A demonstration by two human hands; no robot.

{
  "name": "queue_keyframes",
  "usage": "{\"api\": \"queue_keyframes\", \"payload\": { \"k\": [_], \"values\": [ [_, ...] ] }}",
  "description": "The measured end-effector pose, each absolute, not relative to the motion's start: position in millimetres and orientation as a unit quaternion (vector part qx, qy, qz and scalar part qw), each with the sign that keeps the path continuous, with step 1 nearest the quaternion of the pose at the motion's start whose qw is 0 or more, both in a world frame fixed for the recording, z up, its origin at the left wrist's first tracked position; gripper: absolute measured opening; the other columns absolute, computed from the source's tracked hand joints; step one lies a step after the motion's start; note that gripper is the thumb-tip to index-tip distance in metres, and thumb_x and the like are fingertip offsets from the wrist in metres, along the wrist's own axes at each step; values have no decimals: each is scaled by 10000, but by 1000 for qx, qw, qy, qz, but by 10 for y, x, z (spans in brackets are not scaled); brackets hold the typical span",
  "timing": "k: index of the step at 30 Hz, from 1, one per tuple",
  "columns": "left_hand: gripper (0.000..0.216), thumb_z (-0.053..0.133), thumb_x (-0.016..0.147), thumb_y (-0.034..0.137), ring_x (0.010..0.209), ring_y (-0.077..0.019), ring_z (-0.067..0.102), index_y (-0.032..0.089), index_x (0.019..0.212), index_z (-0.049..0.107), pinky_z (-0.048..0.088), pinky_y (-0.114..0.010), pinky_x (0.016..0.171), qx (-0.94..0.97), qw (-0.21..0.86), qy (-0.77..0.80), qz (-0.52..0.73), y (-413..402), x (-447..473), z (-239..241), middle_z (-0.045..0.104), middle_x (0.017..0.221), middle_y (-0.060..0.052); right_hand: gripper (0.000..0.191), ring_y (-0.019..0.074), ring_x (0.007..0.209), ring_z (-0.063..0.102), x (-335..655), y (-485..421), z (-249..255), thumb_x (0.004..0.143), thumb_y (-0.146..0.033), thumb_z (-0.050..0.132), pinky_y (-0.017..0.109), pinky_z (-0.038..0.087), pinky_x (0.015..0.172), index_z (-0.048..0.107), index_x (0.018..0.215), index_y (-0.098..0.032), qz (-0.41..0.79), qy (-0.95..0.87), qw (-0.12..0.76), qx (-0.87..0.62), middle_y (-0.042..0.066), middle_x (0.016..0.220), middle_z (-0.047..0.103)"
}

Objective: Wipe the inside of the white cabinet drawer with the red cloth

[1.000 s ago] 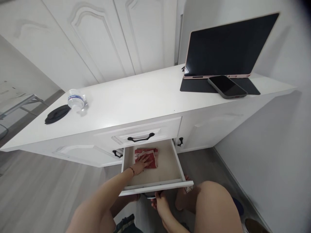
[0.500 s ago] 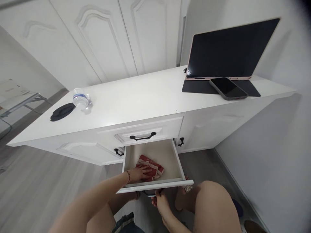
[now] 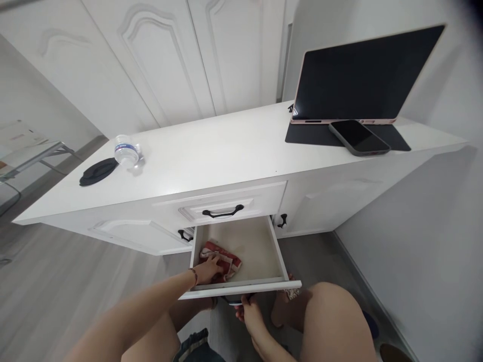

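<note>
A folded red cloth [image 3: 231, 260] with pale patterned parts lies in the left front of the pulled-out white drawer [image 3: 256, 246]. My left hand [image 3: 208, 270] is on the cloth, its fingers bent over it and gripping its fabric. Below the drawer's front panel, my right hand [image 3: 249, 309] is closed around the dark drawer handle [image 3: 230, 301], which is partly hidden by the panel and my fingers.
Above is a shut drawer with a black handle [image 3: 222, 212]. On the white cabinet top [image 3: 211, 156] stand a tablet [image 3: 362, 80], a phone [image 3: 358, 137], a clear plastic bottle [image 3: 126, 152] lying down and a black lid [image 3: 98, 172]. My knees flank the drawer; a wall is at right.
My left hand has moved left inside the drawer and the red cloth has shifted left with it. My fingers are more bent now. My right hand stays at the handle.
</note>
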State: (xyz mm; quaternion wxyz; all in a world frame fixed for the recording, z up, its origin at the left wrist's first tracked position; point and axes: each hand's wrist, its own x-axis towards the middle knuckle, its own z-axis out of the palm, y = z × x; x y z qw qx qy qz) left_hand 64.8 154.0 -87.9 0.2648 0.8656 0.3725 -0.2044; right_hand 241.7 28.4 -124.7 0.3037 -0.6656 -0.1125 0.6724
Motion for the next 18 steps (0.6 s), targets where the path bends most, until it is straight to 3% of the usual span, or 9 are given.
{"api": "queue_keyframes", "payload": {
  "k": [10, 14, 18],
  "values": [
    [408, 364, 821, 68, 1285, -341, 336, 215, 1133, 581, 256, -589, 1010, 849, 161, 458, -209, 1714, 671, -1094, 451, 1343, -138, 241, 106, 360, 508, 2394, 291, -1266, 782, -392, 570, 209, 350, 406, 437, 682, -216, 667, -103, 302, -674, -43, 457, 569],
    [476, 421, 766, 39, 1318, -370, 270, 203, 1195, 543, 216, -607, 1025, 830, 177, 487, -207, 1980, 669, -1107, 398, 1382, -150, 281, 104, 354, 497, 2373, 259, -1361, 740, -431, 610, 213, 342, 401, 423, 695, -226, 664, -101, 318, -669, -53, 460, 572],
    [454, 497, 705, 22, 1304, -391, 268, 200, 1115, 574, 219, -607, 1021, 817, 193, 514, -175, 2258, 663, -1108, 384, 1371, -132, 377, 105, 353, 499, 2357, 224, -1434, 679, -529, 641, 216, 339, 399, 414, 696, -228, 663, -101, 326, -667, -50, 469, 577]
  ]
}}
